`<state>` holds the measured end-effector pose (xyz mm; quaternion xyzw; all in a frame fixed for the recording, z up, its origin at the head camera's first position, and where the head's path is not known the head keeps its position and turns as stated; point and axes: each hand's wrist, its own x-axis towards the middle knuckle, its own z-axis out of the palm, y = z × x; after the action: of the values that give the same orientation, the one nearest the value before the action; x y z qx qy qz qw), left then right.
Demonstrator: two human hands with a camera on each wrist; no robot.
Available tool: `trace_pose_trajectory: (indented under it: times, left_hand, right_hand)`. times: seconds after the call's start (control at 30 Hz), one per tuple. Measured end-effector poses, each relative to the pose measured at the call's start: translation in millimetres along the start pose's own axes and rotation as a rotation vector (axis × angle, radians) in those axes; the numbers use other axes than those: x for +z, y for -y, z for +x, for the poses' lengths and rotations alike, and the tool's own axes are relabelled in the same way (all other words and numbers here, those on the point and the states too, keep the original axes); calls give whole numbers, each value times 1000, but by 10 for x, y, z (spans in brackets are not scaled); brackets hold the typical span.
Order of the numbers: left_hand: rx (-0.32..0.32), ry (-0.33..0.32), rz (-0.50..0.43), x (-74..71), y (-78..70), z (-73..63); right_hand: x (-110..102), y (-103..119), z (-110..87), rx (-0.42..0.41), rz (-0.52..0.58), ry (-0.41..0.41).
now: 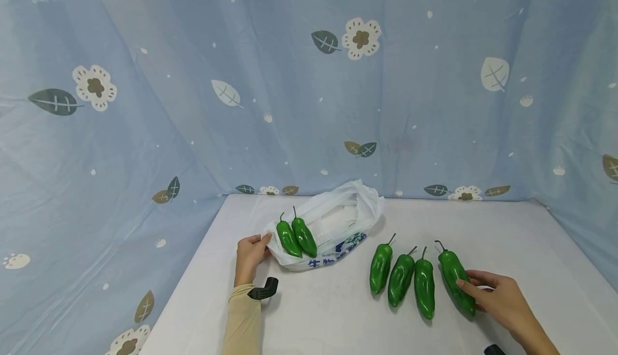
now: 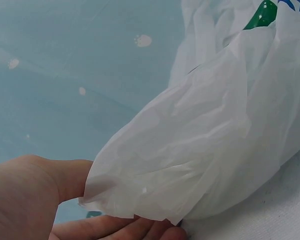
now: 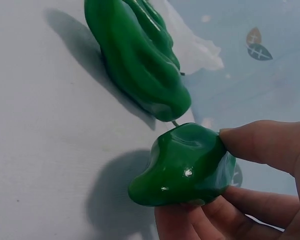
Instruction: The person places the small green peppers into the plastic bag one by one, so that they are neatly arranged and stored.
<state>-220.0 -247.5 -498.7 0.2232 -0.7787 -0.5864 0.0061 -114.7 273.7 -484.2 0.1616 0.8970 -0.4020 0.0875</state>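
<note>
At the left of the table my left hand (image 1: 252,256) pinches the edge of a white plastic bag (image 1: 333,221) with blue print. The left wrist view shows the thumb on one side of the bag's film (image 2: 190,145) and the fingers below it. Two green peppers (image 1: 303,237) lie at the bag's opening, stems pointing away from me. On the right, my right hand (image 1: 499,298) holds a green pepper (image 1: 456,282) between thumb and fingers. Left of it, several more green peppers (image 1: 401,280) lie in a row; one pepper (image 3: 140,65) shows closest in the right wrist view.
A white cloth covers the table (image 1: 318,312). Blue curtain (image 1: 289,103) with flowers and leaves stands behind and at both sides. A black wrist device (image 1: 264,289) sits at the left sleeve, and another dark one (image 1: 493,349) near the right wrist.
</note>
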Motion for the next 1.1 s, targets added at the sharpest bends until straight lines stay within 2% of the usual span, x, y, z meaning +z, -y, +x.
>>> trace_pose_trajectory:
  times: [0.53,1.1]
  left_hand:
    - [-9,9,-5,3,11,31]
    - [-8,8,-13,-7,20,40]
  right_hand:
    - [-111,133,0,-55,38,5]
    - [-179,421,-23,-153,89,17]
